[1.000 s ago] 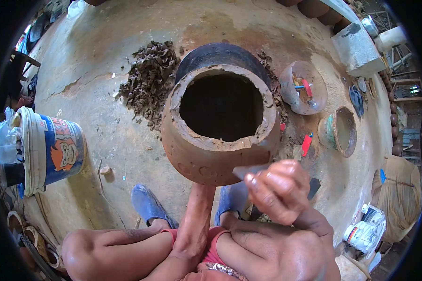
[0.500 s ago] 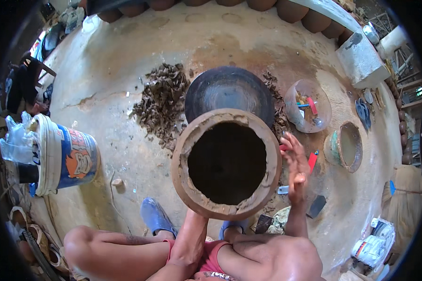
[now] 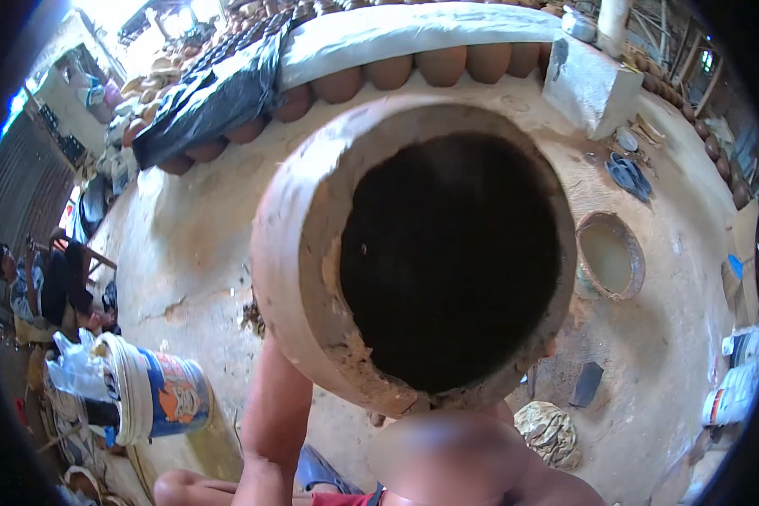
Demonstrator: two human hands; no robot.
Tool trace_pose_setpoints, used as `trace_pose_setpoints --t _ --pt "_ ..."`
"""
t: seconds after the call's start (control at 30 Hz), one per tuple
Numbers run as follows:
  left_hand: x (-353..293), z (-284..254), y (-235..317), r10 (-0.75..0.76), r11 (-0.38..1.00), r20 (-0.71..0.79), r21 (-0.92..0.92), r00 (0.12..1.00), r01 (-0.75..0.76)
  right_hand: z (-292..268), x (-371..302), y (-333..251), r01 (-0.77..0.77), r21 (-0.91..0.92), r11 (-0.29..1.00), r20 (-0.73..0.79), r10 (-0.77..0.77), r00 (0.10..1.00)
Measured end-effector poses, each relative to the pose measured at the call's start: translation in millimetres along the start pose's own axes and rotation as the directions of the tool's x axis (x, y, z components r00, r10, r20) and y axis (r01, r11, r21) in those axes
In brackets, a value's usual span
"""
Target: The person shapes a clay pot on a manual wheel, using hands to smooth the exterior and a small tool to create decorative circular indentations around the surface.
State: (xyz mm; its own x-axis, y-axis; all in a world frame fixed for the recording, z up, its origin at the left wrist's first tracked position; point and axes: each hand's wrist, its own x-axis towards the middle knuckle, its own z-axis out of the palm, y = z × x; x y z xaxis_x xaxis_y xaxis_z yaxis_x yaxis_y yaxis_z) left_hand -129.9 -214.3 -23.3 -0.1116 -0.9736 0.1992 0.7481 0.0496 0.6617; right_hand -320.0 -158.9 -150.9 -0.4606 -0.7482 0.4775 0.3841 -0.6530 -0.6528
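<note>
A large round clay pot point(image 3: 299, 244) with a wide, rough-edged mouth is raised close before me, its dark opening tilted toward the view. My left forearm point(image 3: 274, 413) reaches up to the pot's lower left side, and the hand itself is hidden behind the wall. At the lower right side of the pot a small part of my right hand point(image 3: 551, 347) shows against it; most of those fingers are covered. Both hands appear to support the pot.
A printed bucket point(image 3: 173, 392) topped with plastic stands at left, and a basin of cloudy liquid point(image 3: 609, 257) at right. Crumpled cloth point(image 3: 550, 434) lies near my right side. Rounded pots point(image 3: 388, 72) line the back, under a pale ledge. Another person point(image 3: 59, 278) sits far left.
The pot has come up closer and tilted, now covering the dark disc and scraps behind it. My right hand, earlier apart beside the pot, now touches it. The view has tipped upward.
</note>
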Motion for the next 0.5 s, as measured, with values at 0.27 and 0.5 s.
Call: trace_pose_setpoints --t 0.27,0.5 --pt "-46 -118 -80 0.316 0.904 0.261 -0.376 0.912 -0.205 5 9 14 0.481 -0.308 0.821 0.022 -0.5 0.866" --pt "-116 -161 -139 0.11 0.97 -0.468 -0.14 0.877 -0.197 -27 -4 -6 0.175 -0.36 0.916 0.207 -0.105 0.973"
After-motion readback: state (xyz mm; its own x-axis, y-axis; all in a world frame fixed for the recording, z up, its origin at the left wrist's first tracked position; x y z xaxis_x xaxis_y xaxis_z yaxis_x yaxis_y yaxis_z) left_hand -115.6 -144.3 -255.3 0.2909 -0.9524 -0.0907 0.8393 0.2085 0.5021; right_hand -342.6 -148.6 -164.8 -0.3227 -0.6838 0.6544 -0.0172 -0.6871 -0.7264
